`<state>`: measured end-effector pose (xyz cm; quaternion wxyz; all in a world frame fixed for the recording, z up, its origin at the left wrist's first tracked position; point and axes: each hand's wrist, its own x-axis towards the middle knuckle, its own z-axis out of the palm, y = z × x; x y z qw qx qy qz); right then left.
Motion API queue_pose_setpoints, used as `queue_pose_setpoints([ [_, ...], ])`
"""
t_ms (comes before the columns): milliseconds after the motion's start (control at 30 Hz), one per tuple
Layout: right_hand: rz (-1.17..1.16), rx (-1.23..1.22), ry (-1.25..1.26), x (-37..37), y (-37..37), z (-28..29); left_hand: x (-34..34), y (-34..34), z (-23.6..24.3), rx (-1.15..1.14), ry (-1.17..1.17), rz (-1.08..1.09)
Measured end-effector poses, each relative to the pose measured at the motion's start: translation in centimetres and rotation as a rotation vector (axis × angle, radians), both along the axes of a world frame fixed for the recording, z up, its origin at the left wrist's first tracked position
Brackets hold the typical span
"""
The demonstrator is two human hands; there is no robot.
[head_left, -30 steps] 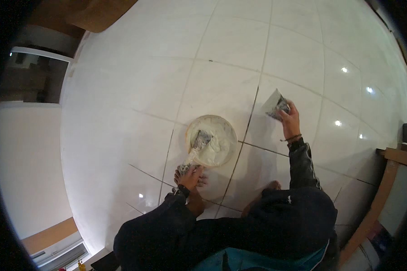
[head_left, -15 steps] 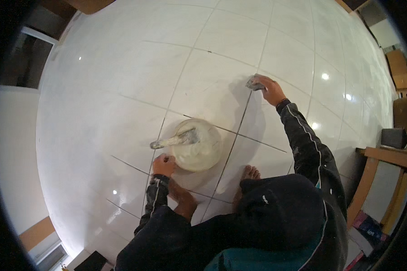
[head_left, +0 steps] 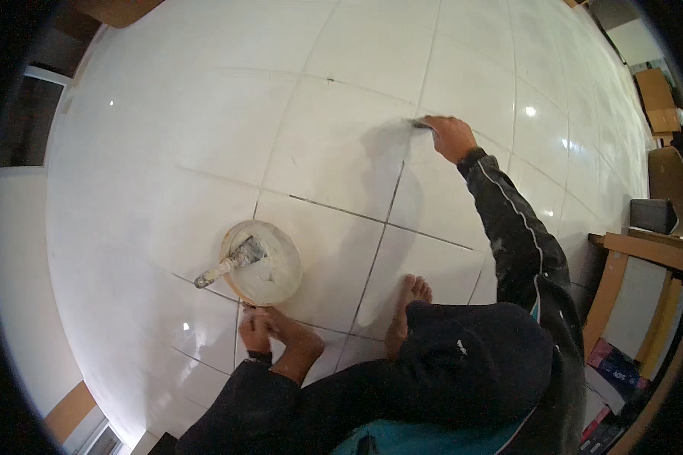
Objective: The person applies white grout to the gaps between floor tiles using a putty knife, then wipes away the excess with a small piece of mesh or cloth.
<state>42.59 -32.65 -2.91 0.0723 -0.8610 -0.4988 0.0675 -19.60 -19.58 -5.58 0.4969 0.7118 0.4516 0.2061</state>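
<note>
My right hand (head_left: 451, 136) is stretched far out over the white tiles, closed on a thin grey scraper (head_left: 419, 123) whose edge meets the floor at a tile joint. Near my left foot stands a round bucket (head_left: 290, 262) holding creamy white paste. A paste-smeared putty knife (head_left: 231, 262) lies across it, blade in the paste and handle sticking out past the left rim. My left hand (head_left: 256, 330), slightly blurred, has its fingers closed at the bucket's near rim; their exact hold is partly hidden.
Dark joints (head_left: 368, 265) run between the nearer tiles; farther joints look pale. My bare feet (head_left: 413, 292) rest on the floor. At the right edge are a wooden-framed piece (head_left: 622, 288), a dark box (head_left: 653, 215) and cardboard (head_left: 656, 95). A pale wall (head_left: 23, 250) borders the left.
The bucket has shifted left and turned somewhat, carrying the putty knife with it. My left hand has come nearer to me. My right hand has moved the scraper slightly farther along the joint.
</note>
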Motion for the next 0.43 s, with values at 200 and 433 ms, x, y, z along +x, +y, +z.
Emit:
queue_pose_setpoints([
  [200, -0.009, -0.161, -0.058, -1.9, 2.5, -0.7, 2.9, -0.3, 0.8, -0.367, 0.136, -0.072],
  [433, 0.115, -0.272, 0.000, -8.6, -1.0, -0.9, 1.4, -0.2, -1.7, -0.557, -0.014, 0.067],
])
